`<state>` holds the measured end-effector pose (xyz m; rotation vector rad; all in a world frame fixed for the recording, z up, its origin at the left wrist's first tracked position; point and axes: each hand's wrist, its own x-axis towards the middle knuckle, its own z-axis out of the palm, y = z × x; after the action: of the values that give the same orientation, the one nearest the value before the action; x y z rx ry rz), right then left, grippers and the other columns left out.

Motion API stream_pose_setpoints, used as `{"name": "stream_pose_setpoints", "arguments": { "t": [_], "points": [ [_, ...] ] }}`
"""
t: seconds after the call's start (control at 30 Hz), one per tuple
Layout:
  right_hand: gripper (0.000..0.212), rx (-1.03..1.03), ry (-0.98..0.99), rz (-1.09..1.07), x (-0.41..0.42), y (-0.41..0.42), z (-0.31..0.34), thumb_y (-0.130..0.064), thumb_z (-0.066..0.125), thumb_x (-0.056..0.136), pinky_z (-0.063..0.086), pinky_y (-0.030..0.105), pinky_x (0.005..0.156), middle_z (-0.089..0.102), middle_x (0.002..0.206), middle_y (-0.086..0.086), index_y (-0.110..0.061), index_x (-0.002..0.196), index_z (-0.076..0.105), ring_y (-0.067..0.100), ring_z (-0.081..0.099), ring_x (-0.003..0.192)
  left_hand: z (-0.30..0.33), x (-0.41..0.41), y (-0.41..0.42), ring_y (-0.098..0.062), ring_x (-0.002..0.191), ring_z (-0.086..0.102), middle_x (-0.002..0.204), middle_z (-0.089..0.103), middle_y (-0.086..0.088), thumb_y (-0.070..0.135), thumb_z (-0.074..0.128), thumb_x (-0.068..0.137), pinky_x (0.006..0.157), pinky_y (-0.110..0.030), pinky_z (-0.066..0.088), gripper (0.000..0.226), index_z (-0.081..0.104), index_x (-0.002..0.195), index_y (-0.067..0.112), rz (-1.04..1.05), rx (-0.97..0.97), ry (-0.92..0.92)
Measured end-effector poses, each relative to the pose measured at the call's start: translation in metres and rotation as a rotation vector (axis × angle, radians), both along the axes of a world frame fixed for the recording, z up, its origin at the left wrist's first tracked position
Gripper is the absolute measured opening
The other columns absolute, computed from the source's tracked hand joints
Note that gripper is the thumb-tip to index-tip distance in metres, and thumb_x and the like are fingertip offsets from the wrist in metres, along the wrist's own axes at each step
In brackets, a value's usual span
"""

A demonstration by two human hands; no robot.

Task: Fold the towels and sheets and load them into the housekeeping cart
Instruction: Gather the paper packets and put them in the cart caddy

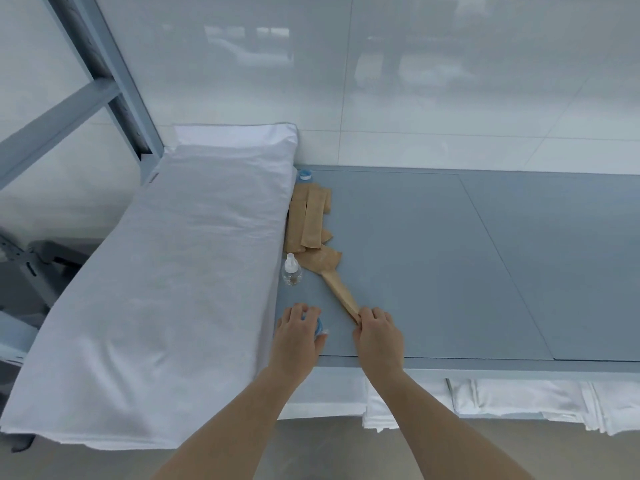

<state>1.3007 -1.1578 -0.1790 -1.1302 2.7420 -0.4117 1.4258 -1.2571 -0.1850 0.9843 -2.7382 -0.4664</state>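
Head view, looking down: a grey flat tabletop (433, 258) runs along a glossy white wall (381, 81). On the table's left part lies a long folded white sheet (166, 282), smooth with a few creases, reaching from the wall to the near edge and hanging slightly over it. Just right of the sheet, touching its side, sits a loose pile of tan paper packets (308, 220), long and narrow. No writing on them can be read. One tan packet (341, 292) stretches out of the pile toward the person.

The right hand (377, 336) pinches the near end of that packet between thumb and curled fingers. The left hand (298, 332) is cupped over a small clear plastic bottle with a blue cap (317, 327), fingers curled round it; the bottle is mostly hidden, and any label is out of sight.

A second small clear bottle with a white nozzle cap (291, 271) stands upright just beside the sheet, between the left hand and the packet pile. A blue-capped bottle (305, 174) lies near the wall behind the pile.

Stacks of folded white towels (519, 400) show on a lower shelf under the table's near edge. A grey metal rack frame (100, 81) stands at the left.
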Motion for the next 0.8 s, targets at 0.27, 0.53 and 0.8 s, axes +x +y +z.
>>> {"name": "stream_pose_setpoints", "arguments": {
  "t": [0.27, 0.53, 0.8],
  "points": [
    [0.001, -0.117, -0.037, -0.112, -0.003, 0.02, 0.041, -0.013, 0.049, 0.091, 0.034, 0.027, 0.058, 0.048, 0.087, -0.001, -0.014, 0.092, 0.05, 0.017, 0.044, 0.081, 0.047, 0.002, 0.006, -0.017, 0.115, 0.043, 0.125, 0.047, 0.002, 0.034, 0.058, 0.092, 0.097, -0.024, 0.035, 0.034, 0.052, 0.122, 0.021, 0.006, -0.007, 0.095],
    [0.013, -0.451, -0.048, -0.303, -0.009, 0.06, 0.099, -0.01, 0.052, 0.089, 0.028, 0.027, 0.05, 0.045, 0.077, -0.007, -0.016, 0.08, 0.047, 0.02, 0.046, 0.07, 0.103, -0.021, 0.03, -0.024, 0.113, 0.047, 0.118, 0.053, -0.004, 0.027, 0.065, 0.089, 0.095, -0.035, 0.042, 0.034, 0.058, 0.119, 0.013, -0.017, 0.061, 0.293],
    [0.011, -0.581, 0.053, -0.544, -0.024, 0.143, 0.124, -0.009, 0.052, 0.09, 0.029, 0.026, 0.048, 0.051, 0.08, -0.002, -0.012, 0.08, 0.049, 0.02, 0.048, 0.063, 0.133, -0.084, 0.091, -0.028, 0.105, 0.05, 0.115, 0.055, -0.007, 0.021, 0.071, 0.084, 0.089, -0.042, 0.046, 0.034, 0.062, 0.115, 0.011, -0.277, 0.061, 0.402]
  ]
}}
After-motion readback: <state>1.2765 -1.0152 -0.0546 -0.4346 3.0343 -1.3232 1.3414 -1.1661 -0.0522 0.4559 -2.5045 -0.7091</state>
